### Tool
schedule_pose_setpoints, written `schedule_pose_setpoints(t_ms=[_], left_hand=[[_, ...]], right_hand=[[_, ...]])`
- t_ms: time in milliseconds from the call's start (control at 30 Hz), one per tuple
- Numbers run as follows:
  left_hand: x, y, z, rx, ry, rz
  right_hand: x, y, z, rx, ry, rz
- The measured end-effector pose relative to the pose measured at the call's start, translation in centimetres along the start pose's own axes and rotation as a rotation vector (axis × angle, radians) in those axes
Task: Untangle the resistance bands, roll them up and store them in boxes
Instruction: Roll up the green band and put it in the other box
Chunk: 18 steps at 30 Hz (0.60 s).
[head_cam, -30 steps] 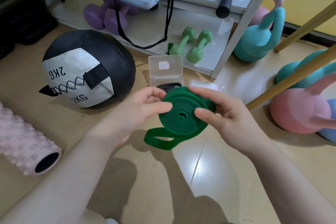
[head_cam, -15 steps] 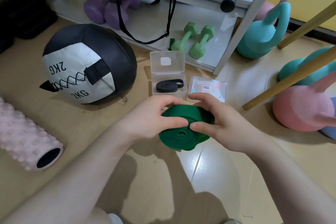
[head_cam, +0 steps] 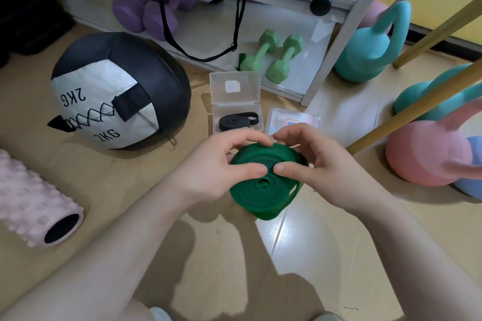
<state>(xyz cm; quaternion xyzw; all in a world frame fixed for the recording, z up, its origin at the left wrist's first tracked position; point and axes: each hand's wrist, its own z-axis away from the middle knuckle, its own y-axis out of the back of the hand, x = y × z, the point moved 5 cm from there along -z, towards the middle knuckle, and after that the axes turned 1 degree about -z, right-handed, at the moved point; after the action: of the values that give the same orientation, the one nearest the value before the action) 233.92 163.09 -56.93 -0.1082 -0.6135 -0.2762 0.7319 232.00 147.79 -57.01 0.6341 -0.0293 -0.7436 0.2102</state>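
We count two hands on one dark green rubber resistance band wound into a flat coil (head_cam: pixel 263 190), held above the tan floor (head_cam: pixel 182 255). Our left hand (head_cam: pixel 219 167) and right hand (head_cam: pixel 323 164) each have the grip clamped on the coil, thumbs pressed on its top face and fingers curled over its far edge. A short loose loop shows at the coil's right side.

Beyond the hands lie two clear plastic boxes. The open hinged one (head_cam: pixel 236 104) holds one rolled black band (head_cam: pixel 238 120); the second box with a labelled lid (head_cam: pixel 294 121) lies just beside it, its near edge hidden by our right fingers.

Around them we count one black-and-white ball marked 2KG (head_cam: pixel 117 91), one pink ridged foam roller (head_cam: pixel 34 200) cut off at the left, two green dumbbells (head_cam: pixel 272 55), and two purple dumbbells (head_cam: pixel 148 12) partly under the grey shelf (head_cam: pixel 336 41). The kettlebells (head_cam: pixel 427 156) at right overlap, so their number is hard to make out.
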Motion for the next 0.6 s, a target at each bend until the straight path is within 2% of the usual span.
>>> schedule_pose_setpoints(t_ms=[200, 400, 600], left_hand=[[0.5, 1.2, 0.2, 0.090, -0.006, 0.216], [0.9, 2.0, 0.3, 0.131, -0.031, 0.246], [0.9, 2.6, 0.0, 0.260, -0.071, 0.297]], right_hand=[[0.4, 0.3, 0.0, -0.030, -0.018, -0.100], [-0.5, 1.8, -0.1, -0.037, 0.023, -0.117], [-0.6, 0.1, 0.3, 0.094, 0.008, -0.256]])
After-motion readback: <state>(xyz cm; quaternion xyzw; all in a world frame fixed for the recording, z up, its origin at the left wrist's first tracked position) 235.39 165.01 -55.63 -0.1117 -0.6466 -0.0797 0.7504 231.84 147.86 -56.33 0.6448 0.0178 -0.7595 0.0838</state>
